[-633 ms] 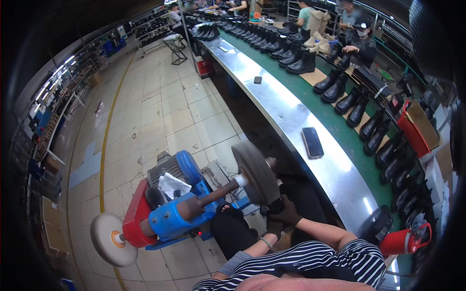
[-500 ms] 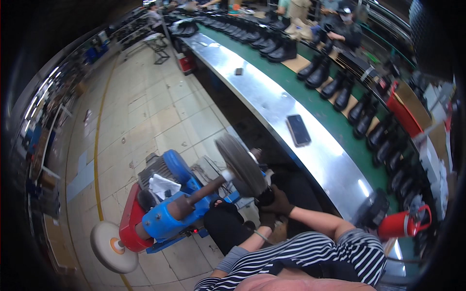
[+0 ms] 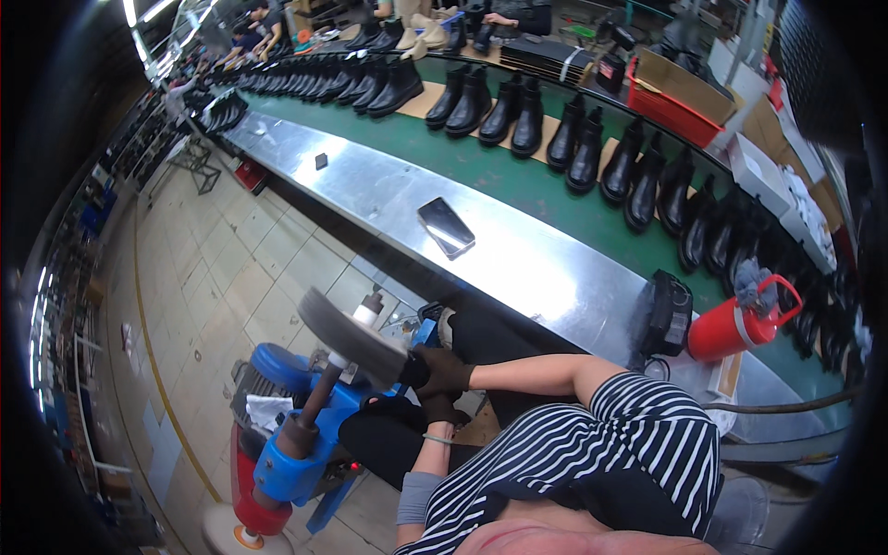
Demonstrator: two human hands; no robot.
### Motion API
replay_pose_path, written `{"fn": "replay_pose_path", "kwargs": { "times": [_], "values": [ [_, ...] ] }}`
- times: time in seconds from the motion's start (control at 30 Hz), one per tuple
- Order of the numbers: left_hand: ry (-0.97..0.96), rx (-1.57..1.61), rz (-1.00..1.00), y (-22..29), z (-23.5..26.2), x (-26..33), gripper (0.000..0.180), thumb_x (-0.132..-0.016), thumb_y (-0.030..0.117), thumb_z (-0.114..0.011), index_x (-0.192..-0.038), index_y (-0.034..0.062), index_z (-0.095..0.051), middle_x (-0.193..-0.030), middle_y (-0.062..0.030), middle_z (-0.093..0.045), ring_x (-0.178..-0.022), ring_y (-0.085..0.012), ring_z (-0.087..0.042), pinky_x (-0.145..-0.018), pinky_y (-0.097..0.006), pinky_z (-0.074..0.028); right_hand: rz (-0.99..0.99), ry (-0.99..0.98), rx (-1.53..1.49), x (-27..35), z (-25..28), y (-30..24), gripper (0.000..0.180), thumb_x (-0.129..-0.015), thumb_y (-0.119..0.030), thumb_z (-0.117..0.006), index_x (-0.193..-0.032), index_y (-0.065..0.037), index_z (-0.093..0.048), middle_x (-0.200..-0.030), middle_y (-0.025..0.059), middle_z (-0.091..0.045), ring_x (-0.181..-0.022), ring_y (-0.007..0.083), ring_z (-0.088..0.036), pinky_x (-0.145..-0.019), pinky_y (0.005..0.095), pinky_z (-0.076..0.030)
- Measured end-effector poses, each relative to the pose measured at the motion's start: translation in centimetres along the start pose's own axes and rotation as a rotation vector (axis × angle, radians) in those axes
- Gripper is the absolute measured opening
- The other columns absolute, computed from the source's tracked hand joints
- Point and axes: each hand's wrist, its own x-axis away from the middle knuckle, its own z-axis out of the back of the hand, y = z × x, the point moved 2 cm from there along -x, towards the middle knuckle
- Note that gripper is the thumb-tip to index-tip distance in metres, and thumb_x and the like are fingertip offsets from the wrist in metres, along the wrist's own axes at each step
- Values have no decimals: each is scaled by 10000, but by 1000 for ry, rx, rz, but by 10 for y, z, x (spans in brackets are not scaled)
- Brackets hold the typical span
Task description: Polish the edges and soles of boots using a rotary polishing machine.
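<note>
A grey buffing wheel [image 3: 347,335] spins on the shaft of a blue and red polishing machine [image 3: 287,458]. My right hand [image 3: 449,370], in a dark glove, is closed on a small dark piece [image 3: 413,370] pressed against the wheel's right edge. Just below it, my left hand [image 3: 433,407], also gloved, grips the same piece from underneath. The piece is too dark to make out. A black mass [image 3: 384,439] lies beneath my hands; whether it is a boot or my lap is unclear.
A steel counter [image 3: 555,268] curves past on the right with a black phone [image 3: 446,227], a black box [image 3: 668,314] and a red jug [image 3: 735,326]. Behind it a green conveyor [image 3: 481,171] carries several black boots [image 3: 518,111]. Tiled floor lies left.
The view has swung up and right, bringing more of the conveyor and boots into the picture. Both hands stay at the wheel's edge, still gripping the dark piece.
</note>
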Motion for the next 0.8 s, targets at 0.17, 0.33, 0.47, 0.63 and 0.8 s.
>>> {"fn": "replay_pose_path", "kwargs": {
  "times": [0.17,0.33,0.47,0.63,0.8],
  "values": [
    [-34,-560,-282,13,11,-2,486,-987,200,-419,-1439,79,-286,-1430,-85,-368,-1297,-234,-377,-1046,-343,-365,88,-46,-71,-4,5,-15,791,-556,-344,-805,-1194,-30,-457,-959,223,-624,-913,384,-628,-784,424,-510],
    [-182,-798,-464,40,-30,7,445,-950,153,-489,-1365,56,-361,-1342,-102,-432,-1221,-227,-452,-988,-334,-419,98,163,-87,-6,63,-21,781,-550,-369,-832,-1166,-23,-499,-957,206,-632,-840,357,-641,-761,416,-515],
    [-287,-419,-269,70,-109,43,401,-872,132,-617,-1228,22,-468,-1190,-113,-523,-1057,-199,-556,-812,-310,-520,-251,336,-316,-19,151,40,747,-588,-431,-786,-1105,6,-471,-972,246,-641,-922,360,-643,-776,420,-516],
    [-62,-610,-55,40,-52,15,431,-874,194,-616,-1241,13,-483,-1152,-129,-586,-983,-243,-604,-787,-363,-519,-599,582,67,-5,232,121,811,-634,-513,-760,-1168,33,-487,-1068,251,-603,-978,375,-611,-861,417,-492],
    [69,-526,126,35,-44,10,358,-832,186,-638,-1149,49,-545,-1016,-92,-600,-891,-209,-618,-721,-330,-511,-380,1009,219,-8,291,204,599,-726,-534,-723,-1019,-13,-683,-950,197,-609,-885,318,-601,-805,408,-483]
  ]
}}
